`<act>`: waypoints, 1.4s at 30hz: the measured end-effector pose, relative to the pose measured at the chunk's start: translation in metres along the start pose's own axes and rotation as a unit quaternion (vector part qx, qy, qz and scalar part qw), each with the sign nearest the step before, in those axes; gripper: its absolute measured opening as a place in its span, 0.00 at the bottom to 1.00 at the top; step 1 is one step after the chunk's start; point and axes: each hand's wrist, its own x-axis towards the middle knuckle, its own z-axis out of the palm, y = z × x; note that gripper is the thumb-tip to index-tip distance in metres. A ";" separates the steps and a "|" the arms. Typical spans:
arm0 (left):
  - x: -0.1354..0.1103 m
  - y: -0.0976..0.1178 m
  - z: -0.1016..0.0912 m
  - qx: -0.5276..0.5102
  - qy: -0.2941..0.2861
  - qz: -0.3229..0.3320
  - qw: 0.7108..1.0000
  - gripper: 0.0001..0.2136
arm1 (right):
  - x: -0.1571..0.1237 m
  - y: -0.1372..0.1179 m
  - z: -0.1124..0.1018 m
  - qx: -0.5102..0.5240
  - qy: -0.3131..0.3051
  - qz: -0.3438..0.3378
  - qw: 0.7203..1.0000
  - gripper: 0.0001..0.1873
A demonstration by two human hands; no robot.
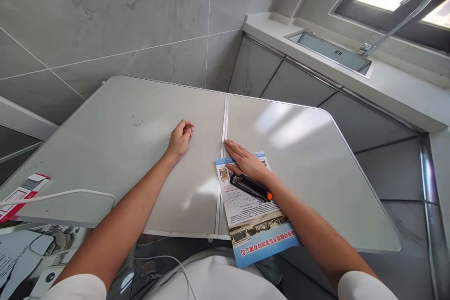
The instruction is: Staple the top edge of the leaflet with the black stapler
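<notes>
My right hand lies palm down with its fingers stretched out, covering the top of a printed leaflet. Its fingertips reach the metal seam of the table. A black stapler with an orange end rests on the leaflet, right beside my right thumb and wrist. To the left of the seam, my left hand sits on the table with its fingers curled in, and nothing shows in them. The leaflet is upside down from here, with pictures and red lettering on a blue band. Its lower end juts over the table's near edge.
The pale folding table has a seam across its middle. On its left end lie a red and white box and a white cable. A grey tiled wall stands behind; a counter with a sink and faucet is at right.
</notes>
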 end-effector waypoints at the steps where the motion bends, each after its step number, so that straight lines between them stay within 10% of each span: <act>1: 0.000 0.000 0.000 0.001 0.002 0.000 1.000 0.07 | 0.003 -0.002 0.002 -0.001 0.004 -0.005 1.000 0.40; 14: 0.002 0.001 0.001 -0.008 0.009 0.003 1.000 0.05 | 0.048 -0.029 0.031 -0.008 0.051 -0.008 0.999 0.38; 27: 0.020 0.006 -0.032 -0.334 0.112 -0.072 0.933 0.06 | 0.120 -0.072 0.059 -0.047 0.095 0.180 0.978 0.40; 42: 0.036 0.000 -0.069 -0.436 0.159 -0.083 0.882 0.08 | 0.198 -0.071 0.062 -0.081 0.096 0.044 0.991 0.31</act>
